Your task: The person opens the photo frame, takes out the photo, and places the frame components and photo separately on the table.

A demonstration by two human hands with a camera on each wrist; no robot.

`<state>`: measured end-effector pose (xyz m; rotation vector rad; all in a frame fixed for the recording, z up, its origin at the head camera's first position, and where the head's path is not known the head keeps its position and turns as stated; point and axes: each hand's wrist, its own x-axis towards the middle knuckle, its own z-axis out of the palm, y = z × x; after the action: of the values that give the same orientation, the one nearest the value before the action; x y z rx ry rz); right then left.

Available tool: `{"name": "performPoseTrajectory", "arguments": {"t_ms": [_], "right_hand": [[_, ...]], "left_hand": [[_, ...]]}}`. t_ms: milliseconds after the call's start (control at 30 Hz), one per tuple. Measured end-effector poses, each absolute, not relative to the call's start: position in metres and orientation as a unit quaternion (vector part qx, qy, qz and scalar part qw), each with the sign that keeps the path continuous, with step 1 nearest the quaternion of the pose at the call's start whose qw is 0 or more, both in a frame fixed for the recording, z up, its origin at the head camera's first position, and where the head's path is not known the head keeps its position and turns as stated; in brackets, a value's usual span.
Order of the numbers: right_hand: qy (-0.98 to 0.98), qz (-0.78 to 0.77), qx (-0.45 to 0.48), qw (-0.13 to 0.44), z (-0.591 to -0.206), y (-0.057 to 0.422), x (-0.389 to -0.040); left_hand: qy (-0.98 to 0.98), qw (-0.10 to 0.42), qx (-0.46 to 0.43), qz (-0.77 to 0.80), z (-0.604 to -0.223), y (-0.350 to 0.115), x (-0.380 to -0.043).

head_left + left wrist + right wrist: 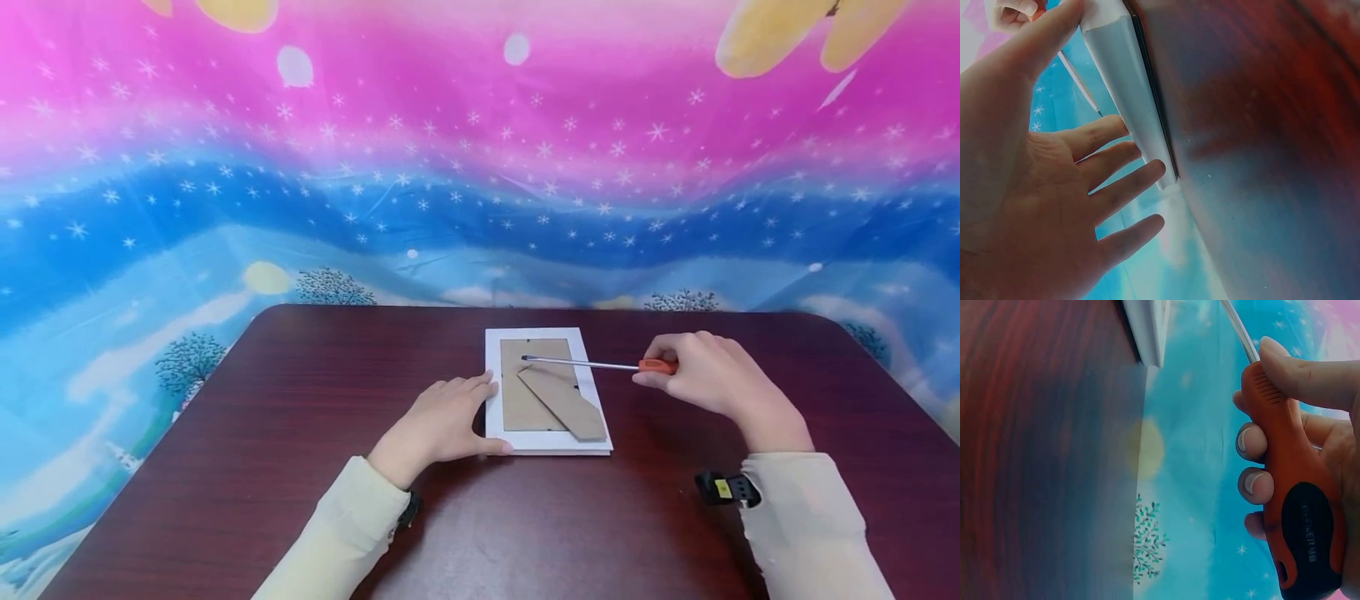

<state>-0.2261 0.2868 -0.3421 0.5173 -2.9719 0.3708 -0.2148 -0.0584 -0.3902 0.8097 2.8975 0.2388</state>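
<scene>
Pink-and-blue cloth (465,150) backs your dark-red worktop (247,467). Near its far edge, your left grip (444,418), fingers extended, touches the white rectangular frame (534,407); your right grip (716,377) clasps an orange-handled metal screwdriver (600,365). Aligning its tip seems the step; next needs steadiness.

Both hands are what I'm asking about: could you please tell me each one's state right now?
Left hand: open, touching the frame.
Right hand: closed, holding the screwdriver.

White picture frame (543,396) on reddish-brown table (480,525)
</scene>
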Motion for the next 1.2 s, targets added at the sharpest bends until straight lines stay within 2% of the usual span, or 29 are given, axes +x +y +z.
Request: {"name": "performPoseTrajectory", "arguments": {"t_ms": [367, 833, 1200], "right_hand": [[-0.982, 0.125, 0.133, 0.048, -0.332, 0.306, -0.220], [-0.982, 0.124, 0.135, 0.051, -0.331, 0.305, -0.220], [-0.982, 0.122, 0.132, 0.051, -0.328, 0.306, -0.218]], "left_hand": [[0.964, 0.042, 0.259, 0.044, -0.390, -0.055, -0.210], [0.972, 0.026, 0.231, -0.020, -0.388, -0.042, -0.198], [0.974, -0.007, 0.212, -0.083, -0.387, -0.025, -0.190]]}}
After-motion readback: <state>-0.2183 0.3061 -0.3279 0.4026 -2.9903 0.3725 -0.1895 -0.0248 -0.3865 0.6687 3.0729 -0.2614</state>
